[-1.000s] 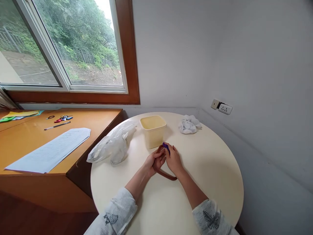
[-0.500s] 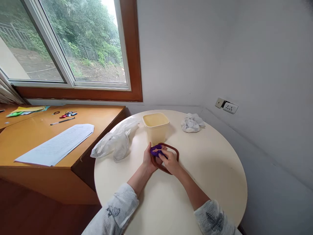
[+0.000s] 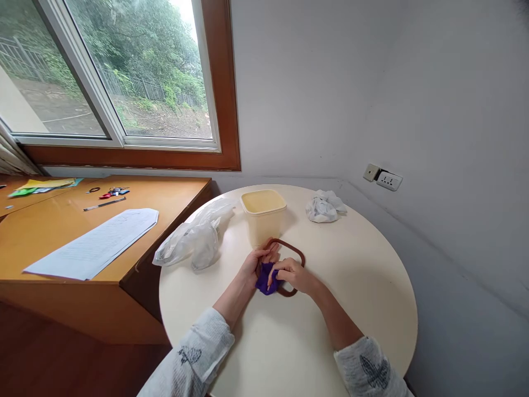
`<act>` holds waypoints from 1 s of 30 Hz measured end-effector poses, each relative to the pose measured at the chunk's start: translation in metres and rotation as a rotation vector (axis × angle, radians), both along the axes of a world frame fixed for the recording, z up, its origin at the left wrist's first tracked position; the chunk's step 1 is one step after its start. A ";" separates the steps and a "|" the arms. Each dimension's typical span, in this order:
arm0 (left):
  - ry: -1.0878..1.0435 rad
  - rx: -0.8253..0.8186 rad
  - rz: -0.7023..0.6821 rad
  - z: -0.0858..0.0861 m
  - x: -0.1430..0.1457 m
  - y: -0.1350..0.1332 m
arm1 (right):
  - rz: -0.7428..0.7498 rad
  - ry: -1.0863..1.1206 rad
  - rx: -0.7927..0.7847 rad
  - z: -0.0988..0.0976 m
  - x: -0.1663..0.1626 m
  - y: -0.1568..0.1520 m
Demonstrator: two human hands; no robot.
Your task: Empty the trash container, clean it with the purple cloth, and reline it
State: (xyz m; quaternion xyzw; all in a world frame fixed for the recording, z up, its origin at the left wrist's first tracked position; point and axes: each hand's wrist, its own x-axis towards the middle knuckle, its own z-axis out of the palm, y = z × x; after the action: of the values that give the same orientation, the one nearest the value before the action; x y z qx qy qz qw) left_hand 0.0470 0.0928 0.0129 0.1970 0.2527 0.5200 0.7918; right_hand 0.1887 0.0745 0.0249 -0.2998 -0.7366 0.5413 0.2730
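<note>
My left hand (image 3: 253, 263) is closed on the left side of a brown rounded-square frame (image 3: 301, 253), probably the rim of a bin, which it holds over the table. In my right hand (image 3: 294, 274) is a bunched purple cloth (image 3: 266, 281), pressed against the frame's near left part with the fingers bent. Part of the frame is hidden behind the cloth and fingers. Just beyond my hands stands a cream plastic bin (image 3: 264, 220), upright with its open top showing.
A clear plastic bag (image 3: 198, 237) lies left on the round white table (image 3: 355, 298), and a crumpled white bag (image 3: 324, 208) lies at the back right. The wooden desk (image 3: 177, 193) at left bears papers (image 3: 99, 242), a pen (image 3: 104, 204) and keys (image 3: 115, 192).
The purple cloth has moved from the frame's upper left down toward me with my right hand. My left hand still holds the frame, which has shifted slightly.
</note>
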 end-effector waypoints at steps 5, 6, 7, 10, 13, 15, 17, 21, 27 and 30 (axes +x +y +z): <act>-0.014 -0.005 0.049 0.000 -0.003 -0.001 | -0.090 -0.224 0.079 -0.006 0.019 0.004; -0.025 -0.007 0.055 -0.001 -0.003 -0.001 | -0.143 -0.231 0.097 -0.006 0.022 0.004; -0.036 -0.010 0.055 -0.002 -0.003 0.000 | -0.216 -0.209 0.102 -0.007 0.024 0.005; -0.064 -0.019 0.029 -0.007 -0.002 0.003 | -0.505 -0.034 0.075 -0.008 0.031 0.009; -0.062 -0.038 0.012 -0.011 -0.001 0.006 | -0.816 0.139 0.070 -0.008 0.037 0.018; -0.048 -0.059 0.009 -0.013 -0.001 0.007 | -1.045 0.240 0.081 -0.009 0.041 0.024; -0.032 -0.073 0.004 -0.014 0.000 0.007 | -1.223 0.345 0.095 -0.009 0.043 0.028; -0.007 -0.057 -0.040 -0.012 0.001 0.004 | -1.127 0.365 0.238 -0.011 0.036 0.026; -0.015 0.038 -0.077 -0.006 0.002 0.002 | -0.578 0.044 0.367 -0.023 0.013 0.019; 0.004 0.020 -0.033 -0.003 0.001 0.002 | -0.560 0.033 0.297 -0.025 0.015 0.019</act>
State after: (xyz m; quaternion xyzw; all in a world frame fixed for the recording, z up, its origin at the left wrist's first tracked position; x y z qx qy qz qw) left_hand 0.0475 0.0947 0.0100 0.2102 0.2458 0.5092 0.7976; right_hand 0.2037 0.0930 -0.0002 -0.4392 -0.6917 0.3365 0.4642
